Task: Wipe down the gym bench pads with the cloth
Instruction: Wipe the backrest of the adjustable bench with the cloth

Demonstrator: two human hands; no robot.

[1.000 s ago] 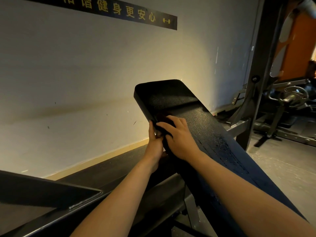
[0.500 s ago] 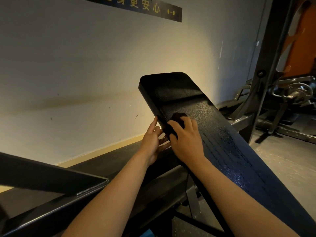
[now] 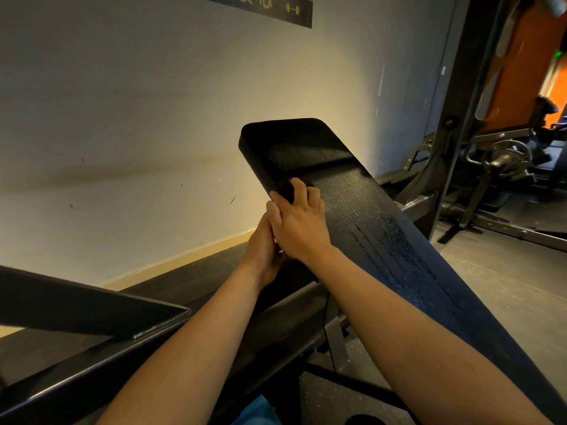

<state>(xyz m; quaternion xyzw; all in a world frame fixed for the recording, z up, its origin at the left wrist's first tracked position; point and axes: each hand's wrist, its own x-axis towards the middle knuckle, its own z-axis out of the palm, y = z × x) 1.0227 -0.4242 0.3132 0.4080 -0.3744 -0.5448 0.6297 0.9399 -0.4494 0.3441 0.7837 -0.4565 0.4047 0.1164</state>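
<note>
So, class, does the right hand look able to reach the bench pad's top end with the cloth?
Probably yes: the right hand holds the cloth on the bench pad, only bare pad ahead.

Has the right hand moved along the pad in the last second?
Yes: the right hand, holding the cloth, slid slightly up the bench pad toward its far end.

place: gym | padded bench (image 3: 352, 191) | steel rack upright (image 3: 469, 87) | dumbbell wall sign (image 3: 291, 9)
</note>
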